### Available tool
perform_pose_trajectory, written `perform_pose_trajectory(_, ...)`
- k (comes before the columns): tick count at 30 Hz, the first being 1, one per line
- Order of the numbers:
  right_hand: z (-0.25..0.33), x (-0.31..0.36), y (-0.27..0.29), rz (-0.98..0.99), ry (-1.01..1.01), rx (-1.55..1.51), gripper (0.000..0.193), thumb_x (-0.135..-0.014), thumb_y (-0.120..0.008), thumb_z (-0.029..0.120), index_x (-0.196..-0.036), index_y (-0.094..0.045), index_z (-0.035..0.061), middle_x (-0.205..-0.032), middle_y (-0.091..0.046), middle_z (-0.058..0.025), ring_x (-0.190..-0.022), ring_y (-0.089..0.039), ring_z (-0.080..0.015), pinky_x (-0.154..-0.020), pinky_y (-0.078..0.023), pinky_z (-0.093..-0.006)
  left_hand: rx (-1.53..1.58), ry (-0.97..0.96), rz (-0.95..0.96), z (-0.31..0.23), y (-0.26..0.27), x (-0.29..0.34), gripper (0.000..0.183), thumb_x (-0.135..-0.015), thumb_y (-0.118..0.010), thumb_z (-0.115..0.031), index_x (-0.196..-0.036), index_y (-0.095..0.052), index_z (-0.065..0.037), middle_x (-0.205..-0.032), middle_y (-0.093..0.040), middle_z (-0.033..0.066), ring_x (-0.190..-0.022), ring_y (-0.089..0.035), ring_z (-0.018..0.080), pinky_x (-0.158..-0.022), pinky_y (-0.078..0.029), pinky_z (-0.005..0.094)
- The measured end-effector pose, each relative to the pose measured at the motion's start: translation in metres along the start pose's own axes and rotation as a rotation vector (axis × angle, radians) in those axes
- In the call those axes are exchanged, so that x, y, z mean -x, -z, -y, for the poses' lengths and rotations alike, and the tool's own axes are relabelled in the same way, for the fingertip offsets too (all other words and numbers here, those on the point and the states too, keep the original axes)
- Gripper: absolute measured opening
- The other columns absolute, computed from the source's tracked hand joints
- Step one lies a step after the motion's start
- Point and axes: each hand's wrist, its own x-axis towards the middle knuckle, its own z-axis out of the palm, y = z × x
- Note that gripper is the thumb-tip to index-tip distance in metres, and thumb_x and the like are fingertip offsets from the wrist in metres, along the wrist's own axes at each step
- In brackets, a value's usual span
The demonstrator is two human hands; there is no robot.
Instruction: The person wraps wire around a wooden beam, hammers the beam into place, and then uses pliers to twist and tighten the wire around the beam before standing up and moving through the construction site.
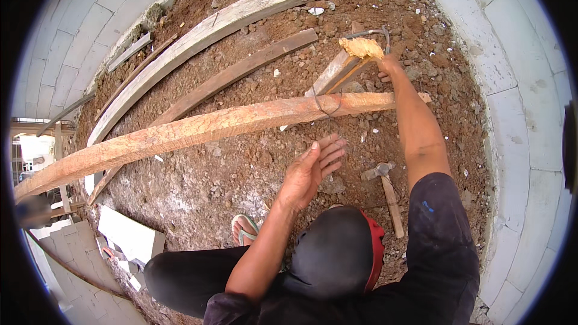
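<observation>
My right hand [389, 65] reaches far forward and is closed around a thin grey wire [385, 35], right beside the splintered yellow end of a short wooden stake [360, 47]. A dark wire loop [326, 106] hangs over the long, rough, reddish plank [211, 125] that lies across the dirt. My left hand [312, 167] hovers open, fingers stretched out, just below that loop and the plank, holding nothing. A hammer [386, 191] with a wooden handle lies on the soil between my two arms.
Two more weathered planks [205, 30] [241, 72] lie farther off on the stony red earth. White block walls [512, 84] curve around the right and left sides. My foot in a flip-flop [244, 229] rests on the ground beside loose white blocks [129, 235].
</observation>
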Motion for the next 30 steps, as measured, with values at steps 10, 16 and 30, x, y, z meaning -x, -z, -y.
perform_pose_trajectory(10, -0.001, -0.037, 0.028, -0.321, 0.060, 0.525, 0.038, -0.089, -0.058, 0.024, -0.117, -0.065, -0.0001, -0.113, -0.067, -0.0233, -0.099, -0.068, -0.0328, -0.087, -0.055, -0.0443, 0.136, 0.018, 0.133, -0.001, -0.018, -0.044, 0.056, -0.103, -0.050, -0.040, -0.143, -0.042, -0.001, -0.134, -0.057, 0.0160, -0.127, -0.053, 0.0251, -0.108, -0.042, 0.0414)
perform_pose_trajectory(16, 0.005, -0.027, 0.033, -0.135, -0.041, 0.347, 0.027, -0.089, -0.056, 0.015, -0.105, -0.068, -0.0025, -0.093, -0.070, -0.0188, -0.075, -0.070, -0.0285, -0.062, -0.059, -0.0381, -0.047, 0.072, -0.166, 0.010, -0.031, -0.057, 0.030, -0.099, -0.061, -0.033, -0.101, -0.069, -0.004, -0.073, -0.060, -0.0020, -0.066, -0.060, 0.0119, -0.068, -0.056, 0.0291)
perform_pose_trajectory(30, 0.040, 0.096, 0.050, 0.018, 0.480, -1.017, 0.012, -0.099, -0.054, 0.015, -0.089, -0.050, 0.0097, -0.061, -0.038, 0.0027, -0.047, -0.038, -0.0080, -0.037, -0.027, -0.0243, -1.194, -0.330, -0.318, -0.016, -0.011, -0.006, 0.029, -0.099, -0.058, -0.025, -0.108, -0.069, -0.001, -0.100, -0.068, 0.0216, -0.086, -0.069, 0.0263, -0.074, -0.053, 0.0418)
